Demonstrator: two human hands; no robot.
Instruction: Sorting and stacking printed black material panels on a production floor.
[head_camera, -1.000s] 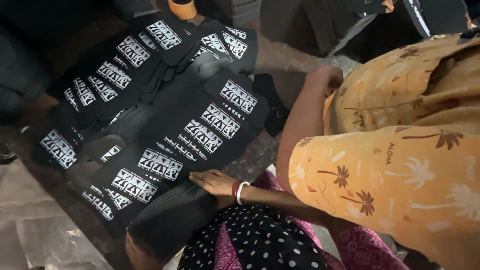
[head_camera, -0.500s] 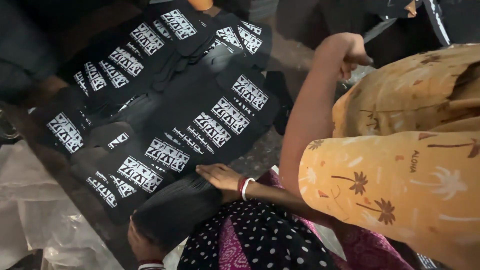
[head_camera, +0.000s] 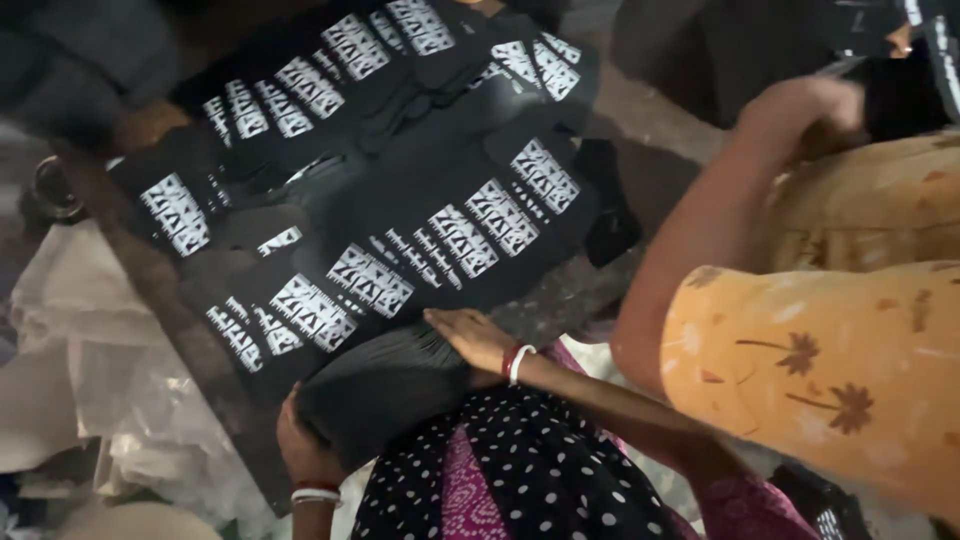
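Black cloth (head_camera: 900, 95) at the top right edge, bunched in the closed left hand (head_camera: 812, 112).

The right hand (head_camera: 815, 105), at two o'clock, is blurred, so its grip cannot be told. The dark bundle (head_camera: 905, 95) beside it is cut by the right edge. The left hand is out of view. The metal ring (head_camera: 55, 190), at nine o'clock, is smeared.

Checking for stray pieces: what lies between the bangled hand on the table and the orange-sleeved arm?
Head view: only bare grey tabletop between the bangled hand and the orange-sleeved arm; the black printed cloth stops short.
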